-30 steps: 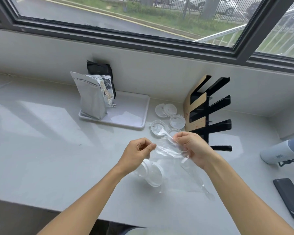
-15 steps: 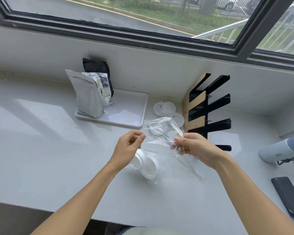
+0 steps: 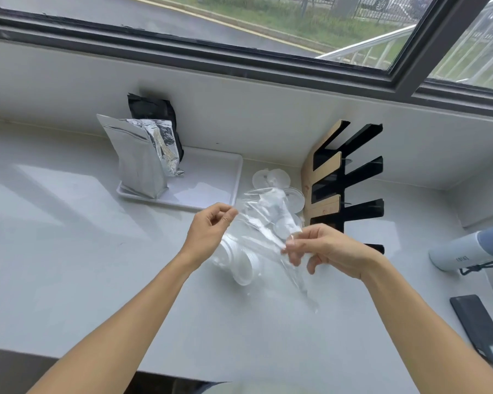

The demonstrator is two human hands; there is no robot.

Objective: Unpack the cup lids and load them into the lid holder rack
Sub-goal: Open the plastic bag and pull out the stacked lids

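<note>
A clear plastic bag (image 3: 264, 223) is stretched between my two hands above the counter. My left hand (image 3: 211, 228) pinches its upper left edge. My right hand (image 3: 322, 248) pinches its lower right part, and the bag's tail (image 3: 302, 282) trails down onto the counter. A stack of white cup lids (image 3: 241, 264) lies on its side under the bag, below my left hand. Several loose lids (image 3: 271, 179) lie flat by the foot of the black and wood lid holder rack (image 3: 345, 189), whose slots look empty.
A white tray (image 3: 211, 177) holds a silver pouch (image 3: 137, 157) and a black pouch at the back left. A white and blue bottle (image 3: 467, 250) lies at the right, with a dark phone (image 3: 481, 327) near the front right edge. The window wall stands behind.
My hands have moved apart and pulled the bag wider. The bag's top rose toward the loose lids. The stack of lids stayed on the counter.
</note>
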